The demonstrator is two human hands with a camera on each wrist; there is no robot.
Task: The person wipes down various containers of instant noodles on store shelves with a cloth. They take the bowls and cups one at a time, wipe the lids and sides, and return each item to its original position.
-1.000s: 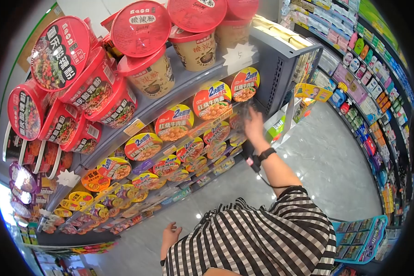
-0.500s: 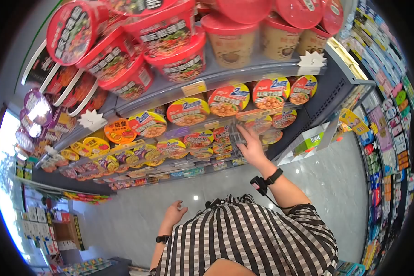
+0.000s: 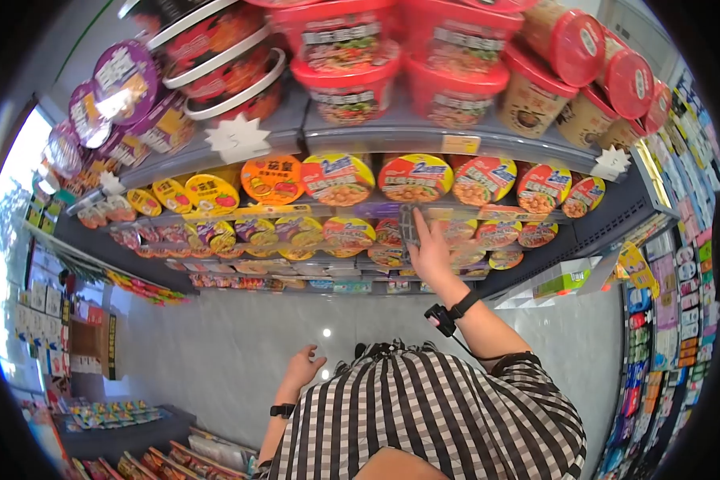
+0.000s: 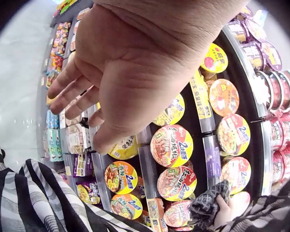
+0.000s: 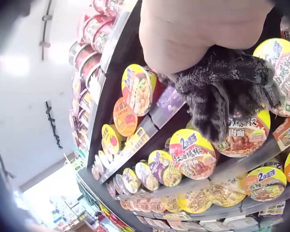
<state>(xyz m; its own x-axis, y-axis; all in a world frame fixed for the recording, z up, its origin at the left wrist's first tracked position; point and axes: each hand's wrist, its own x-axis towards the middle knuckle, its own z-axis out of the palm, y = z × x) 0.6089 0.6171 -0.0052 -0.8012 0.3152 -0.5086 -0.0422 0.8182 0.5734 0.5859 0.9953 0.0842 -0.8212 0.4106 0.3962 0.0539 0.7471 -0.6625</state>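
My right hand (image 3: 430, 254) holds a dark grey checked cloth (image 3: 409, 227) against the front edge of the shelf (image 3: 352, 211) that carries a row of noodle bowls. In the right wrist view the cloth (image 5: 217, 89) is bunched below the hand (image 5: 198, 34), and its loose folds hang in front of bowls with red and yellow lids. The fingertips are hidden there. My left hand (image 3: 302, 366) hangs low beside the body, away from the shelves. Up close in the left wrist view, that hand (image 4: 135, 72) has loosely bent fingers with nothing in them.
Red-lidded tubs (image 3: 348, 72) are stacked on the top shelf above my right hand, with a white star-shaped tag (image 3: 238, 139) on its edge. A lower shelf holds more noodle bowls (image 3: 349, 234). A box display (image 3: 564, 278) juts out at the right end.
My right hand has moved left along the shelf edge with the cloth, from near the right end towards the middle. The head view has turned left. The left hand still hangs low.
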